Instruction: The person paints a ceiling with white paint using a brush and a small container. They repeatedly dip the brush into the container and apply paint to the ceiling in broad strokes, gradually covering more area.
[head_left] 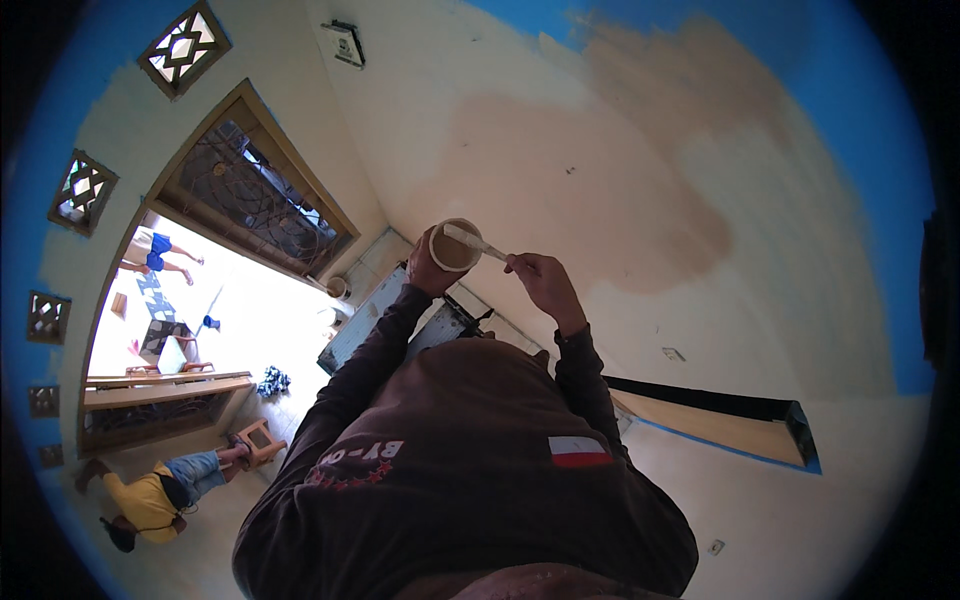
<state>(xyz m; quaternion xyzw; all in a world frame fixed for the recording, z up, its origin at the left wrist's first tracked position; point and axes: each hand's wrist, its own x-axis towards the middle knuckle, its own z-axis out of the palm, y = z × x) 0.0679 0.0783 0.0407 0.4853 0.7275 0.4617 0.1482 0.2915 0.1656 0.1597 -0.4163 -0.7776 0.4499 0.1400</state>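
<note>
Grips a small round tub (456, 264) in the left hand (430, 276), with fingers curled around its outer wall. Pinches a slim, pale brush-like tool (484, 246) between thumb and fingers of the right hand (548, 284), with its broad end at the tub's mouth; cannot tell whether touching inside. Holds both before a cream wall (620, 330) bearing a tan patch (640, 220). Shares the room with a co-worker (150, 503) in yellow.
</note>
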